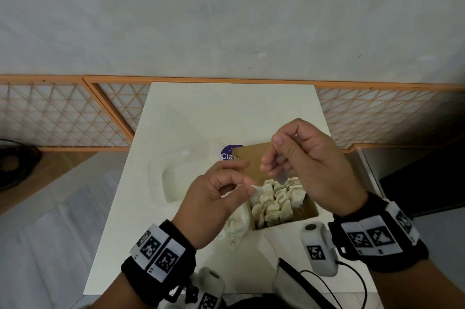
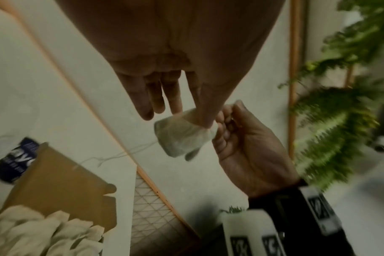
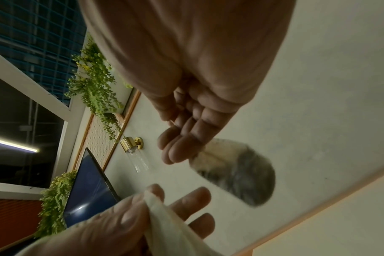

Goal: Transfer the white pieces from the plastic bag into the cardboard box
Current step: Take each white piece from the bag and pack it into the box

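Above cardboard box [image 1: 299,210] on white table [image 1: 201,107], both hands raised close together. Right hand [image 1: 309,165] pinches white piece [image 1: 282,178] between thumb and fingers, piece hangs over box. Left hand [image 1: 221,195] fingers curled, pinching another white piece [image 1: 257,189]. Box holds rows of white pieces [image 1: 274,201]. Clear plastic bag [image 1: 173,178] lies on table left of box, apart from hands

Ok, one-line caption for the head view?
Both hands, left hand and right hand, each pinch a white piece above the cardboard box already packed with pieces on the white table.
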`<state>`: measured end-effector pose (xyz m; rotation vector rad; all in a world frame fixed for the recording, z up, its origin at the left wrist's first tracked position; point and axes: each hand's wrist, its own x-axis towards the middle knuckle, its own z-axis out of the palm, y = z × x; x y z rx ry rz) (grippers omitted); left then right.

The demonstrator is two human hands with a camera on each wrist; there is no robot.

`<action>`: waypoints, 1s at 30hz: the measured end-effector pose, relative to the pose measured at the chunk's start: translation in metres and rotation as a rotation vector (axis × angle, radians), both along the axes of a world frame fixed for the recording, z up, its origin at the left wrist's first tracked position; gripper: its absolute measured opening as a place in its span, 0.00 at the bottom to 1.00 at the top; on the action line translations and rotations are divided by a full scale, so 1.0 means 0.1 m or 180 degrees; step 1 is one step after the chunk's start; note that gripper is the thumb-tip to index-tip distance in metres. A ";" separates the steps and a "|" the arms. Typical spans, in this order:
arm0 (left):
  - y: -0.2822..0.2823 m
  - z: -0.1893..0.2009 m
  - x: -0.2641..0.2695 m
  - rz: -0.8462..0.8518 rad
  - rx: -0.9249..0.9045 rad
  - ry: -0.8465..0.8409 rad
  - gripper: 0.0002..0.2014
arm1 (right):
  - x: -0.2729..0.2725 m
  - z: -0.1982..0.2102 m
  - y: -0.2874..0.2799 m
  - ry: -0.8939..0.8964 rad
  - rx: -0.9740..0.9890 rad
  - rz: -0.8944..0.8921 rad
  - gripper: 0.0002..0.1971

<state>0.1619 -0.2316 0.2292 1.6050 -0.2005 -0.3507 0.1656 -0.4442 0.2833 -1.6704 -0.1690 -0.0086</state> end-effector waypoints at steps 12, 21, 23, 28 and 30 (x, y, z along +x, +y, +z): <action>-0.26 0.25 -0.01 -0.0526 0.0472 -0.1197 0.06 | -0.17 0.34 -0.14 -0.0157 -0.0222 -0.0042 0.08; -0.34 0.30 -0.02 -0.0555 0.0168 -0.1327 0.09 | -0.27 0.51 -0.09 -0.0147 0.0011 -0.0034 0.08; -0.35 0.31 -0.02 -0.0521 0.0208 -0.1334 0.07 | -0.29 0.53 -0.06 -0.0137 0.0055 -0.0016 0.08; -0.30 0.29 -0.05 -0.0423 0.0292 -0.1342 0.04 | -0.29 0.55 -0.06 -0.0195 0.0052 -0.0078 0.09; -0.28 0.31 -0.09 -0.0458 0.0276 -0.1301 0.04 | -0.26 0.56 -0.09 -0.0236 0.0022 -0.0175 0.10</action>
